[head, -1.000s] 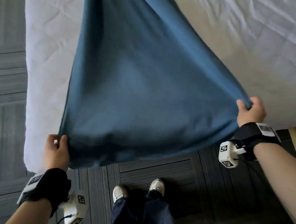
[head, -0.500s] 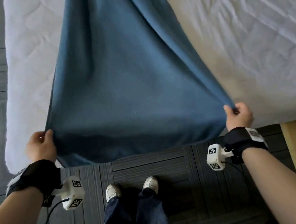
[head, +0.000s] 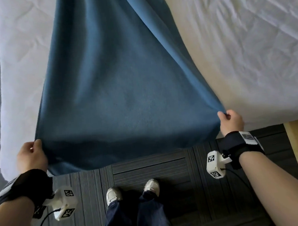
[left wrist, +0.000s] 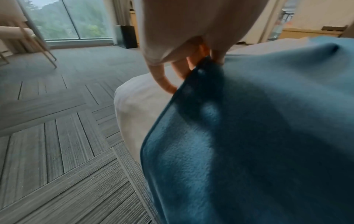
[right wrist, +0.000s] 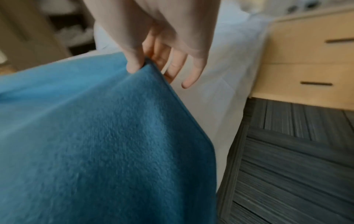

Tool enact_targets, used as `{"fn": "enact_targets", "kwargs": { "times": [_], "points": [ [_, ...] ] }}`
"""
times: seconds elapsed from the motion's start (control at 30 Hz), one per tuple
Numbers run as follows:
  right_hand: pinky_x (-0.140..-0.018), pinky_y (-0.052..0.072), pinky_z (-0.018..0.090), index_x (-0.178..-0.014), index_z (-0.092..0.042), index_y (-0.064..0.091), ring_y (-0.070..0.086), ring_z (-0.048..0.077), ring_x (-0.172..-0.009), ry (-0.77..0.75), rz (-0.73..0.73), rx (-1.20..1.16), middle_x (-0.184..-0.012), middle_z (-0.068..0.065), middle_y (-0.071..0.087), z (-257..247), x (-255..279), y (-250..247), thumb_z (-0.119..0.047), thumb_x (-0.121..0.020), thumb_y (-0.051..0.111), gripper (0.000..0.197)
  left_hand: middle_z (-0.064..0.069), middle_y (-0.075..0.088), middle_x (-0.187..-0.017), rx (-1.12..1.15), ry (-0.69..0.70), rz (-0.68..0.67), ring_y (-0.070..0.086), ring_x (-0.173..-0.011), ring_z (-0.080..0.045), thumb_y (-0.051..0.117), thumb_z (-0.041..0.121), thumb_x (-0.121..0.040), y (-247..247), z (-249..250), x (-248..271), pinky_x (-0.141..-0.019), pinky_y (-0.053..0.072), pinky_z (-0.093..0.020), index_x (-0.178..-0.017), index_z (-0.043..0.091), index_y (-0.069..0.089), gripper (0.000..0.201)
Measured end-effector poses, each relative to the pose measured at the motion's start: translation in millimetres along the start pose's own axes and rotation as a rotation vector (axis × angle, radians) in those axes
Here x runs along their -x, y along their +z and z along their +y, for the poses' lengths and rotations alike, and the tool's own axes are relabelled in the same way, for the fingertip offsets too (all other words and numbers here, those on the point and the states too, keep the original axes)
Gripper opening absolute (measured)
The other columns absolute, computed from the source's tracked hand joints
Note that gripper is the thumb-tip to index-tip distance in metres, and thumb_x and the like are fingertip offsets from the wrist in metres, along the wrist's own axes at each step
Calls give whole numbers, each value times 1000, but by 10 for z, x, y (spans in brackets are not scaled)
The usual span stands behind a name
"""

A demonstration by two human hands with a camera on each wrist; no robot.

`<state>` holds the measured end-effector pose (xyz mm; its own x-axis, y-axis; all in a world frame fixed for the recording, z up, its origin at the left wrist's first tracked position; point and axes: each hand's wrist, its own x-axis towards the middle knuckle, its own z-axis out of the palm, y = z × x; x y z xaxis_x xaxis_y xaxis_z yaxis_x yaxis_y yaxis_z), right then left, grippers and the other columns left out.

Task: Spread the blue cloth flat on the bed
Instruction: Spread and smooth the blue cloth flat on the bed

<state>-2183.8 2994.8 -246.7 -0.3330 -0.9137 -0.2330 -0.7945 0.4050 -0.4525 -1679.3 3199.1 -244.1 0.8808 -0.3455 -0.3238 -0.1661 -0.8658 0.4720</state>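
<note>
Grey striped carpet tiles fill the bottom of the head view, with the white bed taking up the upper part of the frame, its cover creased at the upper right. Across the middle of the frame the blue cloth runs from the top edge down toward the viewer, widening as it comes; its near edge sags in a shallow curve past the bed's edge and hangs over the carpet. At the lower left, the left hand pinches the cloth's near left corner, fingers curled with the thumb on top. In the left wrist view the left hand has the hemmed edge of the cloth caught between the fingertips, with the bed's rounded corner beneath. At the right of the head view, the right hand grips the other near corner. The right wrist view shows the thumb of the right hand pressed on the cloth against the forefinger, the other fingers loosely extended. A pale wooden drawer unit stands at the upper right of that view, beside the bed. White shoes and dark trousers show at the bottom centre of the head view
</note>
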Motion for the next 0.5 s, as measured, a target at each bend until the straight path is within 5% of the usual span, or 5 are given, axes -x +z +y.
{"fn": "enact_targets", "kwargs": {
  "times": [0.1,0.23,0.37,0.5],
  "points": [
    [-64,30,34,-72,-6,51,48,34,-71,14,61,19,-77,22,55,4,-31,-75,-22,-89,57,23,-30,64,-103,-6,3,33,60,-93,-45,43,42,-88,-37,-99,54,-83,48,-52,-99,4,61,43],
    [-72,40,39,-74,-4,51,57,44,-91,85,-153,113,-96,32,62,-55,-83,-42,-16,-88,55,19,-31,62,-109,-23,-26,-75,58,-100,-45,45,30,-92,-44,-44,59,-88,45,-49,-105,-1,61,37],
    [-73,36,31,-97,-6,60,57,31,-90,125,-207,-5,-88,13,59,-240,-167,-17,-30,-85,59,27,-33,62,-113,-45,-6,-187,58,-104,-44,48,15,-93,-76,95,-63,-90,43,-46,-113,-8,59,32],
    [-71,35,32,-66,-11,50,47,27,-77,156,-170,-108,-71,8,52,-550,-273,61,-41,-86,53,36,-31,63,-111,-12,27,-205,61,-85,-41,53,20,-91,-44,343,-164,-79,49,-38,-113,-5,58,34]
  ]
}}
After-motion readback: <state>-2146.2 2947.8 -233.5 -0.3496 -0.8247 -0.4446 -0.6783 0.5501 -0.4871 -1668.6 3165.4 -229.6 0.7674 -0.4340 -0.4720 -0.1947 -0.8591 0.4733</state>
